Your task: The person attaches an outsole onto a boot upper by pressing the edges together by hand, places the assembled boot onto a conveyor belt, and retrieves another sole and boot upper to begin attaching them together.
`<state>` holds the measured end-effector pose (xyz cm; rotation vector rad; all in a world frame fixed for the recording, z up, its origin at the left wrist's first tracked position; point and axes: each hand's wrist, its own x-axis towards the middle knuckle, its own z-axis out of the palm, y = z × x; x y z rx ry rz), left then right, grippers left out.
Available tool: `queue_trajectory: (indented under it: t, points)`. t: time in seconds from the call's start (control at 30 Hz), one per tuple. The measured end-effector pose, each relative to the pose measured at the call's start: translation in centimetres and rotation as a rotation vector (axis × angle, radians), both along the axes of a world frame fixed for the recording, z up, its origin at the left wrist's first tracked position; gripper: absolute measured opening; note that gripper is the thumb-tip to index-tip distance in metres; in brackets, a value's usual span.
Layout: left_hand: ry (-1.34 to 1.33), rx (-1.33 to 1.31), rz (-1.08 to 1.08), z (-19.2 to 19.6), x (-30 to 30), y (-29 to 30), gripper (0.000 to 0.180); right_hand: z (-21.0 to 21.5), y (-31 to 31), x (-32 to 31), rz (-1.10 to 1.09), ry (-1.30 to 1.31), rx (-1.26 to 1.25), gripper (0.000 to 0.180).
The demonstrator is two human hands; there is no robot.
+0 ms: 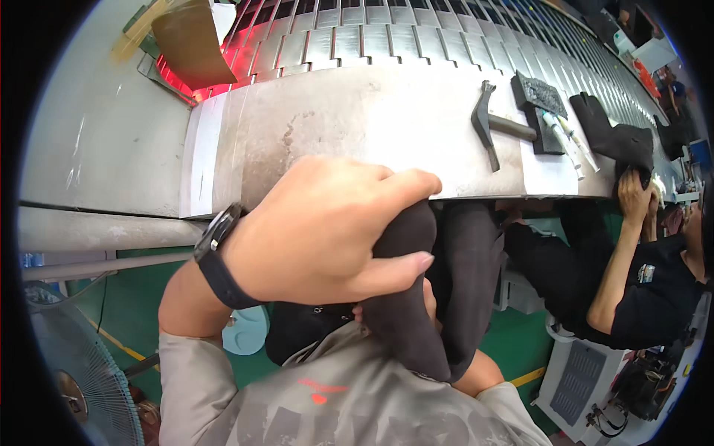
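My left hand [327,230], with a black wristwatch [216,256] on its wrist, is closed around the top of a dark fabric piece [416,320] that hangs down in front of my chest. The fabric lies just below the near edge of a metal work surface [335,119]. My right forearm [476,379] comes up from below into the fabric. The cloth covers the right hand, so its fingers do not show.
A hammer [487,123], a black pad [539,97], two white pens [569,137] and a black glove [610,134] lie on the surface's right. A co-worker's hand [636,193] touches that glove. Slatted conveyor [387,37] behind; fan [82,372] lower left.
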<state>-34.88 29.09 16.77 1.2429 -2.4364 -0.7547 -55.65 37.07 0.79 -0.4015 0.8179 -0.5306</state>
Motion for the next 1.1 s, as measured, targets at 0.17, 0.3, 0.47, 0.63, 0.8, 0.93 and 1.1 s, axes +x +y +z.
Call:
queue_trajectory:
  t: [0.17, 0.3, 0.47, 0.63, 0.8, 0.93, 1.1]
  points:
    - [0.538, 0.267, 0.078, -1.9, -1.1, -0.8, 0.099, 4.3, -2.0, -0.2, 0.439, 0.358, -0.338, 0.054]
    - [0.662, 0.019, 0.156, -5.4, -2.0, 1.2, 0.085, 5.4, -0.7, -0.6, 0.261, 0.065, -0.183, 0.043]
    - [0.66, 0.099, 0.169, -5.7, -2.6, 0.3, 0.065, 5.9, 0.2, -1.0, 0.041, -0.172, 0.011, 0.03]
    - [0.896, 0.422, 0.14, -6.5, -1.8, -0.5, 0.058, 6.4, -2.5, -1.0, -0.007, -0.289, 0.142, 0.031]
    - [0.916, 0.243, 0.147, -7.9, -3.1, 1.1, 0.072, 5.5, -2.5, -0.5, 0.034, -0.432, 0.166, 0.04]
    - [0.789, 0.009, 0.212, -10.2, -3.6, 2.7, 0.076, 3.8, -4.7, -0.3, 0.014, -0.405, 0.074, 0.042]
    - [0.744, -0.021, 0.286, -10.9, -3.9, 3.7, 0.072, 2.9, -6.0, -0.3, 0.004, -0.385, 0.034, 0.044]
